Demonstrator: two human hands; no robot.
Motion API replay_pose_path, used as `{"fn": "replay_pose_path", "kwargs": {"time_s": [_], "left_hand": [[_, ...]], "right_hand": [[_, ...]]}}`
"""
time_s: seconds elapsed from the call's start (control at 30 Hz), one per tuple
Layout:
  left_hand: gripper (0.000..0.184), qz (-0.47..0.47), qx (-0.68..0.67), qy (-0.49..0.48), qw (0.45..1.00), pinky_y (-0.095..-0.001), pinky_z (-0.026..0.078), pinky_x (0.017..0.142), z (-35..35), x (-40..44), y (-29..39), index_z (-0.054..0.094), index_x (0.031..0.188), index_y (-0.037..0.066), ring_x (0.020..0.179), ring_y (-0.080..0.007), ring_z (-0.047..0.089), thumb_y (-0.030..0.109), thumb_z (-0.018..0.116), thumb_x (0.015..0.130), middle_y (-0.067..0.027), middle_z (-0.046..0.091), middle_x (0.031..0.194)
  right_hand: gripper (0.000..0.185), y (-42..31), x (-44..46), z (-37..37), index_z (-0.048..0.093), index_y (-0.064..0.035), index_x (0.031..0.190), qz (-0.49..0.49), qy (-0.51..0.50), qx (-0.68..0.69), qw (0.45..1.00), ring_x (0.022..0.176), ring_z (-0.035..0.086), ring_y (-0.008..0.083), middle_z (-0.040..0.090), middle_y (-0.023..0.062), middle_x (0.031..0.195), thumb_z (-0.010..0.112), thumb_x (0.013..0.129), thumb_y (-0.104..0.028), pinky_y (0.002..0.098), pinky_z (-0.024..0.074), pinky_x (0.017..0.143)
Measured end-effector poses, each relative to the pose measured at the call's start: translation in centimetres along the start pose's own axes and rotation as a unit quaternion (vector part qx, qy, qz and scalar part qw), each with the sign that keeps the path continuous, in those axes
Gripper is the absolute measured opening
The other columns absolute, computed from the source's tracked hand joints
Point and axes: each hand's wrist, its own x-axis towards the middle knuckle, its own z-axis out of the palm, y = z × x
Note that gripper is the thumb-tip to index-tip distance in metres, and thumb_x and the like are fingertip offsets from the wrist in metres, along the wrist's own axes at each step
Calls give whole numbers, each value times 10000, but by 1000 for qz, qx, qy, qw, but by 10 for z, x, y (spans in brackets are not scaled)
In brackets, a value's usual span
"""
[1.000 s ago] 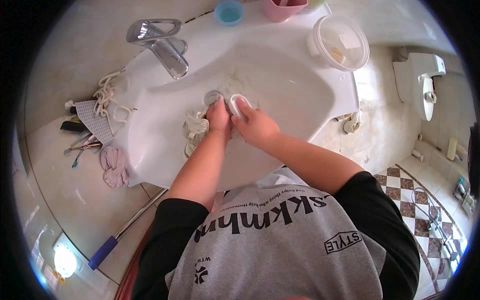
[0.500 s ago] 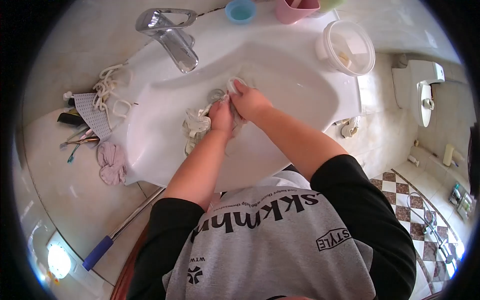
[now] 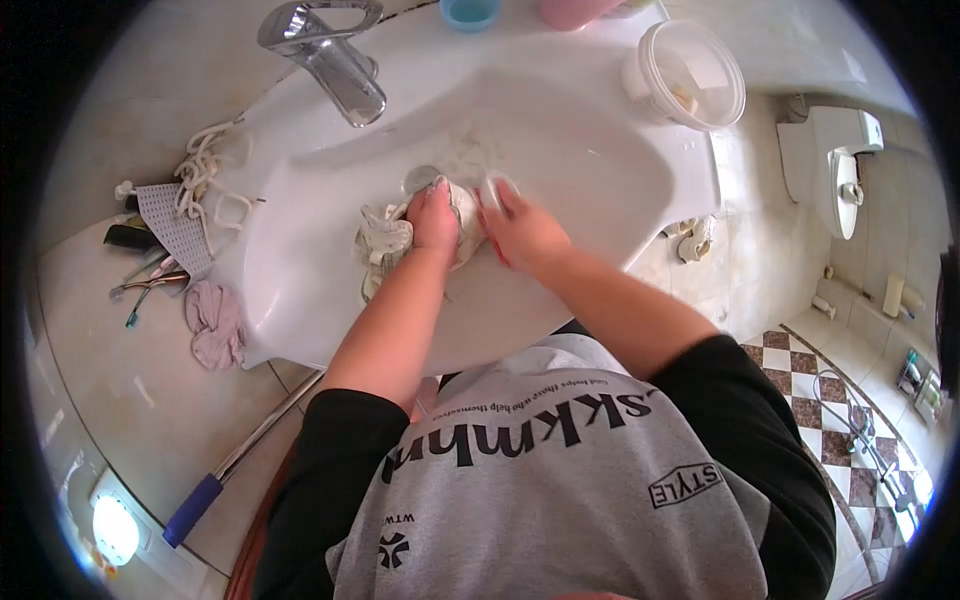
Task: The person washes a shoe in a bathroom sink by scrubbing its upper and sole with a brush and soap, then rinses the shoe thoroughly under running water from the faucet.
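Observation:
In the white sink basin, my left hand (image 3: 434, 219) is closed on an off-white shoe (image 3: 464, 226), near the drain. My right hand (image 3: 527, 232) grips a white brush (image 3: 492, 188) with a rounded rim, just right of that shoe. A second off-white, crumpled item (image 3: 384, 243), seemingly another shoe, lies left of my left wrist. Grey dirty water stains the basin above the hands. My fingers hide part of the shoe and the brush.
A chrome faucet (image 3: 335, 70) stands at the upper left. White laces (image 3: 203, 180) and a pink cloth (image 3: 215, 324) lie on the left rim. On the back rim are a blue cup (image 3: 470, 12), a pink container (image 3: 573, 10) and a clear tub (image 3: 690, 78).
My right hand has moved away from my left hand, down and to the right, with the brush. More of the shoe now shows between the hands. The camera view has shifted slightly.

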Motion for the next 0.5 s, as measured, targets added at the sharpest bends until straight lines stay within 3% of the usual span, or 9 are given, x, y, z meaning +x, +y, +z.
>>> {"fn": "replay_pose_path", "kwargs": {"time_s": [0.07,0.17,0.3,0.37,0.43,0.5], "left_hand": [[419,16,1,3,1000,-373,468,921,0,4,0,631,1137,-50,1027,-237,593,324,569,958,-129,657,1111],[412,20,2,8,1000,-369,470,914,1,-10,5,629,1139,-45,1022,-237,590,319,580,953,-125,652,1110],[400,-37,-68,-7,997,-369,472,910,4,-13,15,617,1156,-32,1017,-241,589,310,589,950,-128,636,1130],[399,-25,-55,-18,998,-377,468,925,1,-23,16,607,1165,-25,1034,-248,582,309,594,948,-129,626,1140],[391,-58,-32,49,997,-378,462,940,12,-24,29,609,1160,-17,1052,-245,570,310,596,948,-123,624,1132],[393,-62,-56,30,996,-381,458,949,3,-13,13,611,1163,-14,1077,-241,565,315,597,948,-125,626,1137]], "right_hand": [[626,12,-29,1,371,-184,1520,-30,20,-145,989,1125,633,350,660,173,1221,484,958,-436,434,506,950],[641,7,10,7,347,-197,1536,-40,41,-199,978,1134,632,340,653,170,1232,477,960,-448,417,499,961],[645,-21,50,-3,334,-222,1544,-92,63,-179,978,1144,621,364,630,205,1257,477,960,-457,426,491,979],[645,2,33,3,329,-242,1545,-61,11,-60,996,1166,600,389,594,221,1309,472,959,-472,451,481,999],[639,1,-16,11,336,-243,1540,-61,21,-123,990,1161,602,387,606,206,1296,471,960,-475,454,485,994],[634,-1,-22,15,343,-245,1536,-62,28,-188,980,1157,604,386,618,192,1282,470,960,-479,458,488,989]]}}
